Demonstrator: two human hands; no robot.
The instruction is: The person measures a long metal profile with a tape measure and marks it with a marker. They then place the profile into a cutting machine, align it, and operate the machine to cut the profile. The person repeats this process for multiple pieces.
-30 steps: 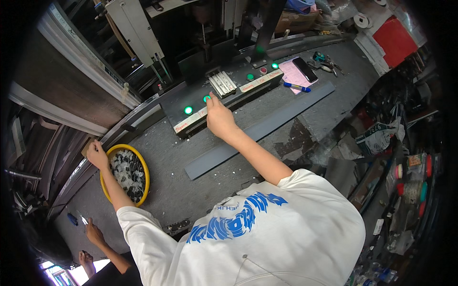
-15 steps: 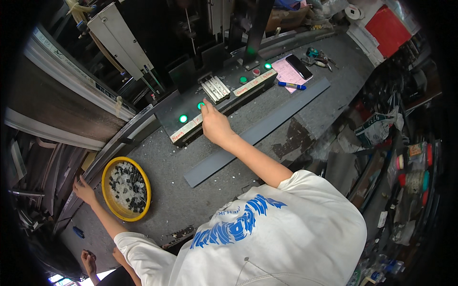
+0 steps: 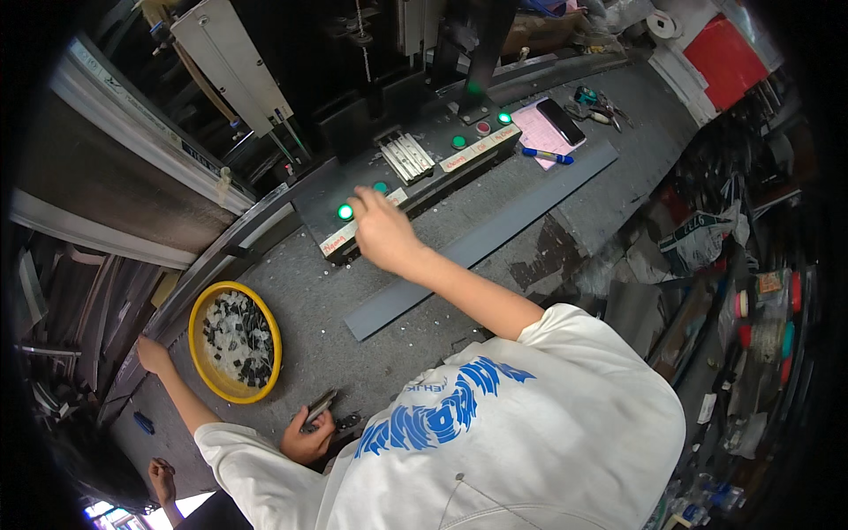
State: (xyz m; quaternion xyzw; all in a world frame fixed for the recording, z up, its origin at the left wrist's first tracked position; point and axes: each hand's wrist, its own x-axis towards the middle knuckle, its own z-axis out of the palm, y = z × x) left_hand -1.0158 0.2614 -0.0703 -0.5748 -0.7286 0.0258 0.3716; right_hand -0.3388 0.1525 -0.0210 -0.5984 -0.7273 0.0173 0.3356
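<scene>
My right hand (image 3: 386, 233) hovers at the left end of a dark control box (image 3: 311, 210), its fingers apart and slightly blurred, holding nothing. Its fingertips are close to a brightly lit green button (image 3: 345, 212). A dimmer green button (image 3: 381, 187) shows just beyond them. Far to the left, my left hand (image 3: 154, 355) rests at the bench's edge rail, beside a yellow basket (image 3: 277, 344) of small black and clear pieces. Its fingers are mostly hidden. Another person's hand (image 3: 306, 439) grips a dark, flat metal-looking piece (image 3: 321, 405) next to my left sleeve.
A long grey strip (image 3: 481, 243) lies diagonally across the bench. Ribbed metal blocks (image 3: 406, 156) sit on the control box. To the right are a phone (image 3: 561, 122), pink paper, a blue marker (image 3: 548, 155) and small tools. The co-worker's other hand (image 3: 162, 481) is at lower left.
My right hand has moved off the second green button toward the leftmost one; the second now looks dimmer. My left hand's fingers have drawn in. A co-worker's hand has come in with the dark piece.
</scene>
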